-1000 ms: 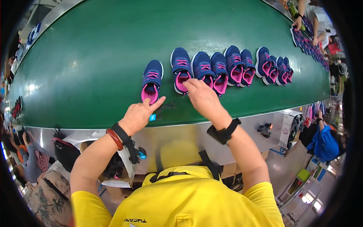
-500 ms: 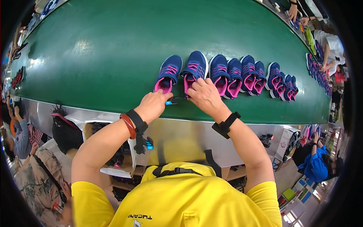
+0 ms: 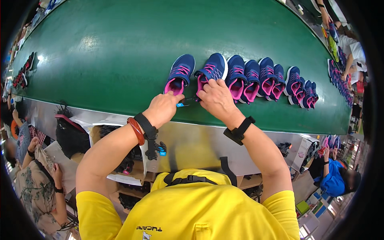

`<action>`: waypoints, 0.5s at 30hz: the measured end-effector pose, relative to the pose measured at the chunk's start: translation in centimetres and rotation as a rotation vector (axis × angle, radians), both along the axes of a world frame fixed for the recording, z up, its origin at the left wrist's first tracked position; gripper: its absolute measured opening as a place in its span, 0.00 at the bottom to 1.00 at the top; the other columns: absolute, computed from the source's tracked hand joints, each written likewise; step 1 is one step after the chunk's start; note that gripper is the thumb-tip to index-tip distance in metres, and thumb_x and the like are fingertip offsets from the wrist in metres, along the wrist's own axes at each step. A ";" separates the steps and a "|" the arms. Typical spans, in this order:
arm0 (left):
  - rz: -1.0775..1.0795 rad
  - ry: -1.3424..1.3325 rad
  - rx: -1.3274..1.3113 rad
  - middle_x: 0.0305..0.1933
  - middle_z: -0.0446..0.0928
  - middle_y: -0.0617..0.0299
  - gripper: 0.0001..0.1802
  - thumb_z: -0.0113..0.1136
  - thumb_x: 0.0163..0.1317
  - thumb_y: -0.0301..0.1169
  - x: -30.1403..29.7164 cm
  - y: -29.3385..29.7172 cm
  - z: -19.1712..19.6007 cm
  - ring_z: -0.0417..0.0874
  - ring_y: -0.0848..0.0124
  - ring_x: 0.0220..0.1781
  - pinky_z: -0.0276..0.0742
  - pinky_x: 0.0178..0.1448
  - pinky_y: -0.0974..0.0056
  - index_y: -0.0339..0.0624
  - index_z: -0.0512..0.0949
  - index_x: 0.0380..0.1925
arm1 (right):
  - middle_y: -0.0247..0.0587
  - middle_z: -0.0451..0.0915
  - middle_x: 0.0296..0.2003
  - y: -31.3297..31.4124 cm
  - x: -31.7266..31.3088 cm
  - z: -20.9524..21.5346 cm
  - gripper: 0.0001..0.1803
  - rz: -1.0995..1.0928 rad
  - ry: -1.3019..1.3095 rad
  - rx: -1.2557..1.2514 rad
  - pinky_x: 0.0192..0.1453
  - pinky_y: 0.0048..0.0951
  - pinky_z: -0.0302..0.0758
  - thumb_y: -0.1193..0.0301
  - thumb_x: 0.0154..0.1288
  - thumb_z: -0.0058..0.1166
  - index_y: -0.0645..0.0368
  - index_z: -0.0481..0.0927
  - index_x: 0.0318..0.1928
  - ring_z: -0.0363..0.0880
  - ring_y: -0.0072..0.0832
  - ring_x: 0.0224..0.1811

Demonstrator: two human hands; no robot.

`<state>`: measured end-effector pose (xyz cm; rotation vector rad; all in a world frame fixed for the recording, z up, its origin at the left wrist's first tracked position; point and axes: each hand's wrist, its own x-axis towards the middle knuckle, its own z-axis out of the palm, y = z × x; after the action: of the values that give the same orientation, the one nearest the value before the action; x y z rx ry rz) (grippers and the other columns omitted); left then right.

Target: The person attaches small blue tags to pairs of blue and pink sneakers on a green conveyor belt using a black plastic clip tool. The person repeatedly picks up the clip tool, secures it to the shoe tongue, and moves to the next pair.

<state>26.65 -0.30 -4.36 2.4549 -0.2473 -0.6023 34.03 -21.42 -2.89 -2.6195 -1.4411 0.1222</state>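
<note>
I count nine blue-and-pink shoes on the green belt: one beyond my left grip, the leftmost shoe; one under my right grip, the second shoe; seven more in a row off to the right of that grip. Two grips, two black wristbands, one red bangle.

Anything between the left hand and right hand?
Head view: a small black tag with a blue end spans the gap between left hand and right hand.
</note>
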 end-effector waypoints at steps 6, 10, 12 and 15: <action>0.012 0.005 0.018 0.39 0.78 0.47 0.24 0.46 0.54 0.18 -0.2 -0.1 0.3 0.80 0.48 0.41 0.75 0.44 0.49 0.45 0.77 0.51 | 0.33 0.75 0.27 -0.3 0.2 0.8 0.05 -0.016 0.005 0.014 0.49 0.33 0.64 0.67 0.48 0.60 0.51 0.80 0.26 0.70 0.30 0.42; 0.023 -0.006 0.022 0.40 0.78 0.48 0.25 0.46 0.53 0.17 -0.2 -0.4 0.3 0.80 0.48 0.41 0.75 0.45 0.49 0.45 0.77 0.51 | 0.31 0.73 0.29 0.0 -0.1 -0.1 0.10 0.023 -0.021 -0.065 0.49 0.33 0.64 0.65 0.45 0.66 0.49 0.81 0.30 0.69 0.29 0.42; 0.034 -0.032 -0.011 0.41 0.78 0.49 0.24 0.48 0.52 0.17 -0.3 -0.5 0.1 0.80 0.48 0.42 0.75 0.45 0.49 0.44 0.78 0.49 | 0.31 0.73 0.29 0.2 0.1 -0.5 0.08 0.016 -0.051 -0.077 0.49 0.33 0.64 0.66 0.45 0.65 0.49 0.80 0.28 0.70 0.30 0.41; 0.067 -0.110 -0.133 0.42 0.78 0.50 0.23 0.50 0.51 0.17 -0.4 -0.2 0.5 0.80 0.48 0.44 0.75 0.46 0.50 0.44 0.78 0.47 | 0.33 0.74 0.30 0.7 0.4 -0.8 0.08 -0.072 -0.092 -0.028 0.50 0.34 0.64 0.68 0.46 0.62 0.50 0.78 0.29 0.71 0.31 0.42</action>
<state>26.23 -0.45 -3.89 2.3599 -0.2393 -0.4096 34.43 -20.68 -3.72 -2.7295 -1.3797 0.0145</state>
